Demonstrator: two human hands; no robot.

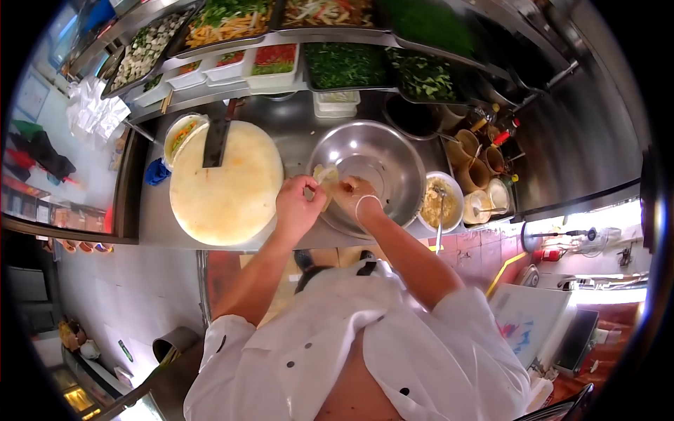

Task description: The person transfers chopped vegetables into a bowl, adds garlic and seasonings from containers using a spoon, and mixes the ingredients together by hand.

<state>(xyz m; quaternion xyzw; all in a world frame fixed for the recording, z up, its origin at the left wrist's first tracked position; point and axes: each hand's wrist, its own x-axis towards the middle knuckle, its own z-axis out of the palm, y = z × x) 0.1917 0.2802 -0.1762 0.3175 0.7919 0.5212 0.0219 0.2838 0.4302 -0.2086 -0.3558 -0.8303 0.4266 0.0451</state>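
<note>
Over the left rim of a large steel mixing bowl [393, 165], both hands pinch a limp, pale yellowish, crumpled piece [325, 175]; its kind I cannot tell. My left hand [300, 203] is closed at its left side, thumb and forefinger curled into a ring. Closed on its right side is my right hand [355, 196], which has a white band at the wrist. A round cutting board [225, 200] lies left of my left hand, with a cleaver [217, 142] flat on its far part. Right of the bowl stands a white bowl [456, 191] of pale mash with a spoon [441, 214] in it.
Trays of chopped greens [347, 67] and other cut vegetables line the shelf above the counter. At right are brown jars [472, 172] and a red-capped bottle [504, 135]. A dark pot [414, 118] sits behind the bowl; a blue cloth [157, 172] lies by the board.
</note>
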